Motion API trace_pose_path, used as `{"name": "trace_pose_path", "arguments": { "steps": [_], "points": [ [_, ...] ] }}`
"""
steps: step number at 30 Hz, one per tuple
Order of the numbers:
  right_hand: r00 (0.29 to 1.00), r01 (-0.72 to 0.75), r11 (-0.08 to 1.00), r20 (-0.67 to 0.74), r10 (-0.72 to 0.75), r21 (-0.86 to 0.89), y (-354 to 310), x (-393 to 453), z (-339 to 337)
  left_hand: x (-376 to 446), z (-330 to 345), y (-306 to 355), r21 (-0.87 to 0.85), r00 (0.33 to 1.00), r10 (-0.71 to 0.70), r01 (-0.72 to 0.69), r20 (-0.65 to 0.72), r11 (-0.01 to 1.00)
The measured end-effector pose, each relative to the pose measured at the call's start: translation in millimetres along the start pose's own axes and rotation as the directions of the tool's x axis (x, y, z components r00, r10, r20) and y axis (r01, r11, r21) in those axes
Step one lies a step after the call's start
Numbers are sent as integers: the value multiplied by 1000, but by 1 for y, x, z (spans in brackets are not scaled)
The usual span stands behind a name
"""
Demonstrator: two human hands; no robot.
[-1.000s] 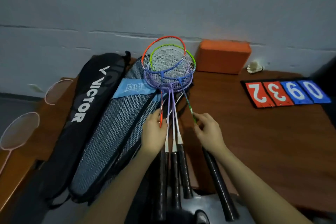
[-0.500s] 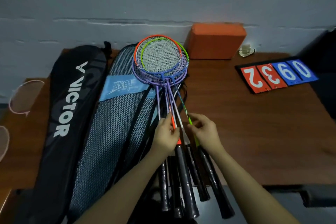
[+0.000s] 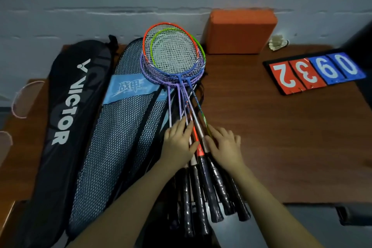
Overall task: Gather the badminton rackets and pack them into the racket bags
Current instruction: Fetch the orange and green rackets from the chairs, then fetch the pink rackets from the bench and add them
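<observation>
Stacked rackets point(image 3: 177, 62) on desk point(image 3: 281, 137), heads beside mesh bag point(image 3: 112, 147), left hand point(image 3: 178, 143) and right hand point(image 3: 226, 145) flat on shafts, fingers point(image 3: 231, 134) extended, black Victor bag point(image 3: 66, 106) beyond mesh bag.

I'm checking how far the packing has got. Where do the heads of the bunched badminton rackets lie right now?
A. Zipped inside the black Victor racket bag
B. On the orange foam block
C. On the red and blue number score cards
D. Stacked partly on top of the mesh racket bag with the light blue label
D: the stacked racket heads overlap the upper right edge of the mesh racket bag with the light blue label, outside any bag, while the left hand and right hand rest on their shafts.
</observation>
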State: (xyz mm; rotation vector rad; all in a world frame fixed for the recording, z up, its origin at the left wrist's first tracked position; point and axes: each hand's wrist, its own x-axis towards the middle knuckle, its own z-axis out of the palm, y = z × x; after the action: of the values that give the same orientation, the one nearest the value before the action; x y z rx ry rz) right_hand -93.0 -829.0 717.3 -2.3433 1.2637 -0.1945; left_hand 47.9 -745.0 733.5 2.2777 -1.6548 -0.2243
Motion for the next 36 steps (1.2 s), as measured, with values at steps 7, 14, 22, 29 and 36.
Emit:
{"name": "trace_pose_path", "arguments": {
  "steps": [7,14,22,29,36],
  "points": [
    [997,56,991,-55,-63,-118,-23,-15,-9,-18,-26,-17,3,998,-61,61,35,998],
    [977,184,979,-94,-192,-89,-110,-45,-4,-106,-89,-75,-13,985,-131,130,-111,991],
    [910,413,911,-23,-413,-23,-292,-72,79,-217,-169,-236,-240,888,-402,350,-223,905],
    [882,470,873,-35,-469,129,-476,-93,176,-322,-232,-400,-307,800,-515,429,-307,849],
    [845,459,831,133,-517,314,-598,-91,288,-378,-223,-533,-407,677,-715,611,-177,679]
  ]
}}
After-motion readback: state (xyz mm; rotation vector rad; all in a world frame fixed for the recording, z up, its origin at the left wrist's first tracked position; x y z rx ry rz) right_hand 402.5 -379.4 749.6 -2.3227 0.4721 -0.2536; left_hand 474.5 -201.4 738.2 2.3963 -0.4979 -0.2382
